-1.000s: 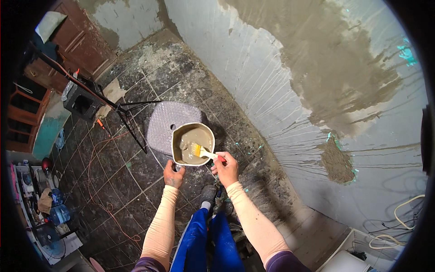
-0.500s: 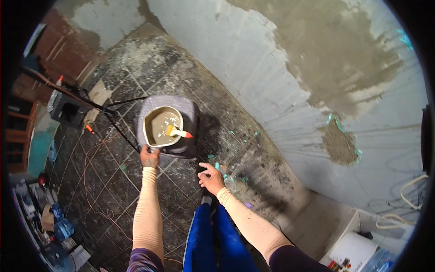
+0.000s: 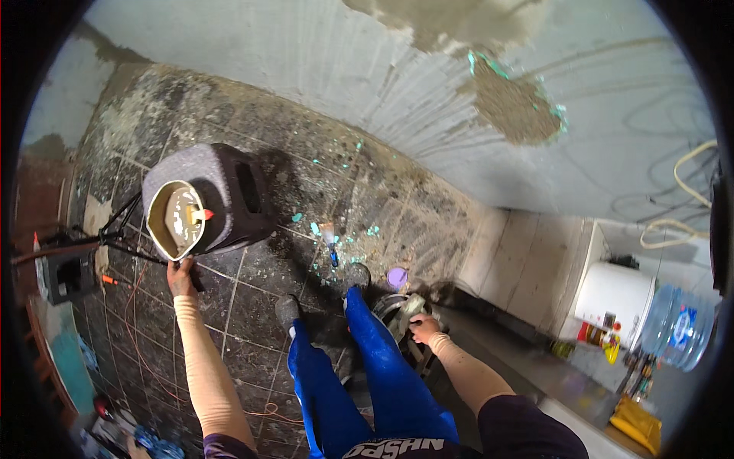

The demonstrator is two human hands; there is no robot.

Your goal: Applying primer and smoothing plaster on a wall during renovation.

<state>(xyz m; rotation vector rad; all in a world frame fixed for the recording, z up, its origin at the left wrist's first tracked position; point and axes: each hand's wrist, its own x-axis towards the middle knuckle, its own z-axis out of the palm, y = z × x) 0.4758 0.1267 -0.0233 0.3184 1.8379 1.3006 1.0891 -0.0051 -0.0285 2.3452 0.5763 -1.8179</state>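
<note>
A cream-rimmed pot of wet grey-brown mix (image 3: 157,216) is gripped at its near edge by the left hand (image 3: 181,278), over a speckled grey stool (image 3: 218,172); whether it is supported there cannot be told. A white-handled, red-tipped brush (image 3: 199,215) is held within the pot. Well apart, a pale, crumpled-looking object (image 3: 414,307) is touched by the right hand (image 3: 423,327), whose grip cannot be made out, near a purple disc (image 3: 397,277).

Dark, speckled floor tiles (image 3: 256,294) meet a pale grey wall (image 3: 306,88) with brownish patches (image 3: 516,107).
</note>
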